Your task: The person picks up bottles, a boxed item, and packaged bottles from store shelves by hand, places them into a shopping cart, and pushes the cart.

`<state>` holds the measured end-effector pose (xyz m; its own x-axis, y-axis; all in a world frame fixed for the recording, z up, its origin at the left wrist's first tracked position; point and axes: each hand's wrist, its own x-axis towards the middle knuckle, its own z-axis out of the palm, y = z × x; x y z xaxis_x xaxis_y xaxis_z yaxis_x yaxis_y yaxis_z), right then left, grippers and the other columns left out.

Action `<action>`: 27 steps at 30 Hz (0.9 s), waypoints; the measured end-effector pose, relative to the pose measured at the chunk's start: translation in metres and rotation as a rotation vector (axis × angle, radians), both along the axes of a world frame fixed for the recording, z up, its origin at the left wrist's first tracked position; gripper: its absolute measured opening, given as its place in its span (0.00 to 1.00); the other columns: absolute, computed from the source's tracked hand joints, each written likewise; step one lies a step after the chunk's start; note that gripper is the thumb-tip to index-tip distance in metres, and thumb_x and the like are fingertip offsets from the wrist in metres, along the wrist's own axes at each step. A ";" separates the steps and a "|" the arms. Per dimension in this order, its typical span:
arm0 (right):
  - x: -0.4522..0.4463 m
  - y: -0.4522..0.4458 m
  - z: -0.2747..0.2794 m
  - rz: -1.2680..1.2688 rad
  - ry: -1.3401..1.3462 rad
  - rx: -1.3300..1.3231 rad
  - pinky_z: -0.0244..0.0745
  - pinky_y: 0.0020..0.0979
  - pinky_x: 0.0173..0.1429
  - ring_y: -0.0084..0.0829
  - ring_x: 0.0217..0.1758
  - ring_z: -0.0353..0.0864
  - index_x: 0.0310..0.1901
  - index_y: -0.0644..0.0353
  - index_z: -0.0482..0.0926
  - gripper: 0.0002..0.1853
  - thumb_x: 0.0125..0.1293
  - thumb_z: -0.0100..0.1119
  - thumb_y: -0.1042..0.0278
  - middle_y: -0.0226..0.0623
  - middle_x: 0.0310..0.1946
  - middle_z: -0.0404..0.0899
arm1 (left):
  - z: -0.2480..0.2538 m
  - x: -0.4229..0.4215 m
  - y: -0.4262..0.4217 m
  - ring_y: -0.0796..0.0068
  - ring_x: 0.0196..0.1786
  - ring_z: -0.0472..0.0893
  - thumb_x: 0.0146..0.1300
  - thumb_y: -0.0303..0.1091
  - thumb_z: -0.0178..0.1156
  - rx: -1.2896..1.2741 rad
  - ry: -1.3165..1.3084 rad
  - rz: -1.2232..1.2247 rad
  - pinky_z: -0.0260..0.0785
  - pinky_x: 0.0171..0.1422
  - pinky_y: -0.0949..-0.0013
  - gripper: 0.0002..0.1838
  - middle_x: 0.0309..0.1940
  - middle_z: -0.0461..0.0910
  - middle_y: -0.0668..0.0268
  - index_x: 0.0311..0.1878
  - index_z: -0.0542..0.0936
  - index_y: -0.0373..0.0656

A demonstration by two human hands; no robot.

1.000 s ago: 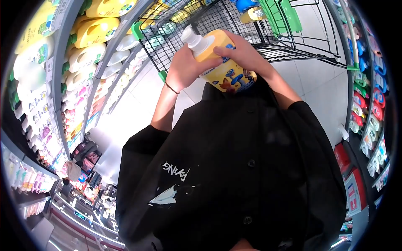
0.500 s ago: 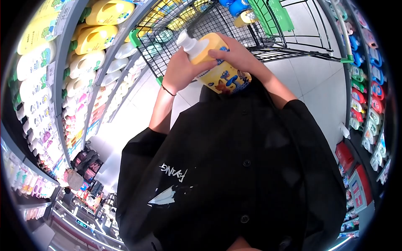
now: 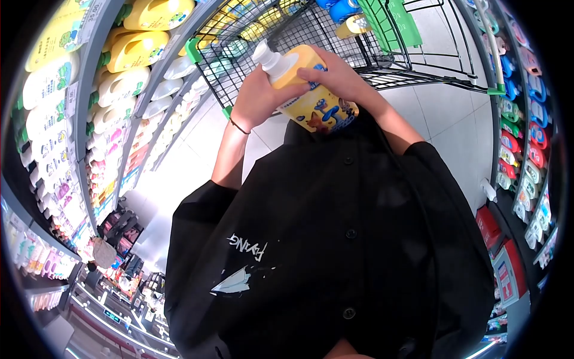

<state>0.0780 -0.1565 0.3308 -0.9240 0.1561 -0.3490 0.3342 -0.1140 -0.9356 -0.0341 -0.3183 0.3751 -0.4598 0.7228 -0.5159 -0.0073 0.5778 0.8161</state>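
A yellow pump bottle (image 3: pixel 320 112) with a white pump top and cartoon characters on its label is held tilted in front of my chest, its pump towards the upper left. My left hand (image 3: pixel 257 99), with a dark band at the wrist, grips it from the left, just below the pump. From the right, my right hand (image 3: pixel 339 76) wraps round the bottle's upper side with the thumb across its front. Just beyond both hands stands a black wire shopping cart (image 3: pixel 394 81) with green corners. The bottle's back and several fingers are hidden.
Inside the cart lie a yellow bottle (image 3: pixel 354 26) and blue bottles (image 3: pixel 342 9) near a green panel (image 3: pixel 402 27). Shelves of yellow and white bottles (image 3: pixel 140 51) line the left. Shelves of coloured bottles (image 3: pixel 538 110) run along the right, with a red-edged box (image 3: pixel 508 272) lower down.
The view has shifted very slightly, so the cart and shelves sit a little differently. Both hands keep their hold on the yellow pump bottle, which has hardly moved.
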 end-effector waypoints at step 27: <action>-0.004 0.000 -0.004 0.032 0.058 -0.156 0.69 0.28 0.55 0.27 0.47 0.76 0.53 0.65 0.72 0.30 0.74 0.37 0.42 0.37 0.44 0.78 | -0.002 0.000 -0.002 0.67 0.40 0.85 0.47 0.53 0.72 -0.028 0.034 0.026 0.75 0.46 0.69 0.34 0.39 0.84 0.58 0.49 0.78 0.33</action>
<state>0.0740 -0.1563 0.3264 -0.9469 0.0745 -0.3127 0.2859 -0.2495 -0.9252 -0.0344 -0.3202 0.3733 -0.4960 0.6957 -0.5196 0.0047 0.6006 0.7996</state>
